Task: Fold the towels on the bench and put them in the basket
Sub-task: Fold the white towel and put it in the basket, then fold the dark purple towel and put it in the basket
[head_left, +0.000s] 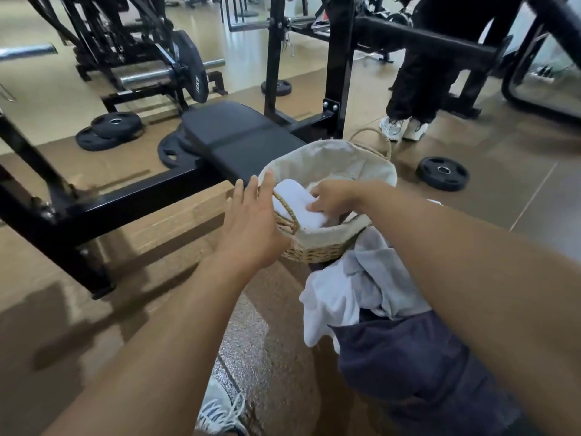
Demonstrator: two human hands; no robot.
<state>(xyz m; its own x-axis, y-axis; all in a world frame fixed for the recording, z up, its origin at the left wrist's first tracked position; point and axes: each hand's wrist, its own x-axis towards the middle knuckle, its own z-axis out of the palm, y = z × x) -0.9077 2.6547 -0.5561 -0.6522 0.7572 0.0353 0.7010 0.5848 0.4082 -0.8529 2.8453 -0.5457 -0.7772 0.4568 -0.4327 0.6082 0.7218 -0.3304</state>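
Observation:
A woven basket (317, 251) with a pale cloth lining stands on the floor beside the black bench (242, 136). Inside it lies a folded white towel (298, 204). My right hand (334, 196) reaches into the basket, its fingers curled over the towel's right end. My left hand (251, 221) is beside the basket's left rim, fingers straight, near its rope handle (287, 207). The bench pad has no towels on it. My white shirt hem (349, 287) hangs below the basket.
Black weight plates lie on the floor at the left (110, 130) and at the right (442, 173). A loaded barbell (188, 69) and black rack frames stand behind the bench. Another person's legs and white shoes (404, 127) are behind the basket.

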